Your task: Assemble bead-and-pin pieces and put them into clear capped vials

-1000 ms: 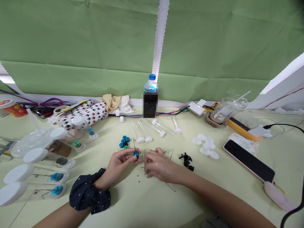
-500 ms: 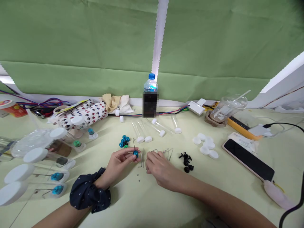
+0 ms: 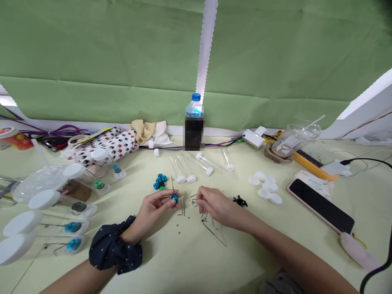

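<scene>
My left hand (image 3: 159, 203) pinches a round blue metallic part (image 3: 174, 197), from which a thin metal rod (image 3: 172, 185) stands up. My right hand (image 3: 212, 204) is closed in a pinch over the table. Small bent metal pieces (image 3: 193, 200) show at its fingertips; whether they are gripped is hidden. Below it lie thin metal rods and wire (image 3: 214, 232), partly covered by the hand. Between my hands rest L-shaped hex keys (image 3: 183, 206). Several tiny metal bits (image 3: 179, 232) lie in front of them. Blue round parts (image 3: 160, 179) sit beyond my left hand.
Clear tubes with white caps (image 3: 191, 179) lie behind my hands. To the right are black parts (image 3: 240, 201), white discs (image 3: 266, 185) and a phone (image 3: 321, 207). Capped tubes (image 3: 72, 227) line the left. A water bottle (image 3: 195, 110) stands at the back.
My right hand has lifted and shifted slightly right and away. The thin rods and wire under it now lie nearer to me, and another tiny bit shows. My left hand stays put.
</scene>
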`<state>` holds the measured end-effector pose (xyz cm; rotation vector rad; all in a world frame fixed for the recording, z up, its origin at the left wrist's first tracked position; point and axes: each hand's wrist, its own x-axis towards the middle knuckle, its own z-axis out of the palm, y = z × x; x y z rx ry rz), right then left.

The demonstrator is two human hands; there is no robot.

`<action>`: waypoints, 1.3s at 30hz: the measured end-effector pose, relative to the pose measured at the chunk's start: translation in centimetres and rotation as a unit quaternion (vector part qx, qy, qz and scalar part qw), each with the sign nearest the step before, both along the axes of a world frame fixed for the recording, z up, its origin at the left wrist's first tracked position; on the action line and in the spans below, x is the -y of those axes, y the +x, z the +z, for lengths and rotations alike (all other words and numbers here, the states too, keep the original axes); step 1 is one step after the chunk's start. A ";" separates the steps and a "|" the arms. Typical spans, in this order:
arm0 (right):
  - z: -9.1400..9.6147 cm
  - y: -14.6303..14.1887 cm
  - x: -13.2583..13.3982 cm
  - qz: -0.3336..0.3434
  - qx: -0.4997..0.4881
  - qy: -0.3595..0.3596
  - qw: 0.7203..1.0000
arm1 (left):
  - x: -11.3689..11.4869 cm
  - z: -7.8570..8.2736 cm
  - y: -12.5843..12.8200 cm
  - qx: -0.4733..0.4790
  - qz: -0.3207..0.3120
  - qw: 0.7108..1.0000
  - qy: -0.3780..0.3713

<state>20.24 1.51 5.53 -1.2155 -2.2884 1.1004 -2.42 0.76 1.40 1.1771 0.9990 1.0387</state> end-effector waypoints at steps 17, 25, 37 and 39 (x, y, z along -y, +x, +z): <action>-1.8 0.8 -0.8 0.015 0.122 0.167 0.978 | 0.0 0.1 0.0 -0.010 -0.004 1.000 0.004; -2.9 1.1 -0.3 0.044 0.221 0.205 0.952 | -0.1 -0.2 -0.1 0.003 -0.014 1.000 0.003; -0.2 -0.5 -0.1 0.079 0.388 0.176 0.901 | 0.0 -0.1 -0.1 0.008 -0.017 1.000 0.000; -0.2 -0.6 -0.1 0.071 0.387 0.175 0.903 | 0.0 -0.2 -0.1 0.009 -0.017 1.000 0.000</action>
